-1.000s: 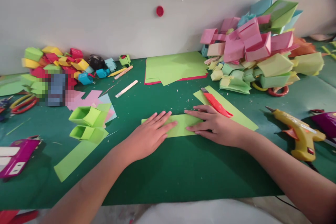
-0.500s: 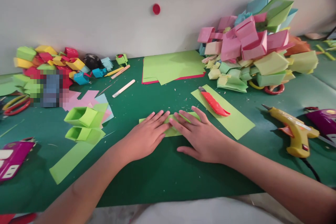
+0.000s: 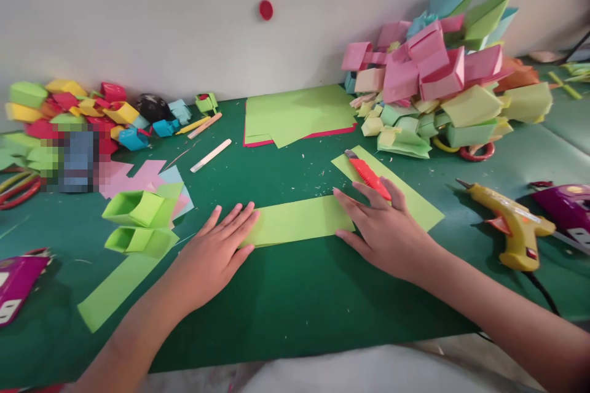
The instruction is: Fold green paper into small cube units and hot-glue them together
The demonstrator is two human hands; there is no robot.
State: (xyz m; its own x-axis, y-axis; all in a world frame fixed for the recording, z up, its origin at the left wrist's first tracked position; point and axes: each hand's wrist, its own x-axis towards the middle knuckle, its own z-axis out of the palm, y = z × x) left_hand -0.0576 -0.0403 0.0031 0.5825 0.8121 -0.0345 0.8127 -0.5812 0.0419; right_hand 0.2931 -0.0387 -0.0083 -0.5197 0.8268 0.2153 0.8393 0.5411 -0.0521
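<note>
A folded light green paper strip (image 3: 295, 221) lies flat on the green table in front of me. My left hand (image 3: 219, 252) rests on its left end, fingers stretched out. At the strip's right end is my right hand (image 3: 380, 224), fingers spread and tips near the edge. Just beyond the right hand, a red utility knife (image 3: 369, 175) lies on another green paper piece (image 3: 417, 202). The right fingers reach over the knife's lower end; whether they touch it I cannot tell.
Green and red sheets (image 3: 299, 113) lie at the back. Folded paper pieces (image 3: 428, 73) are heaped back right, more colourful ones (image 3: 92, 104) back left. Green paper boxes (image 3: 133, 209) stand left. A yellow glue gun (image 3: 511, 224) lies right, a white marker-like stick (image 3: 211, 155) left of centre.
My hands have slid apart along the strip, left hand to the left and right hand to the right. The strip's middle is now uncovered. The view has shifted slightly.
</note>
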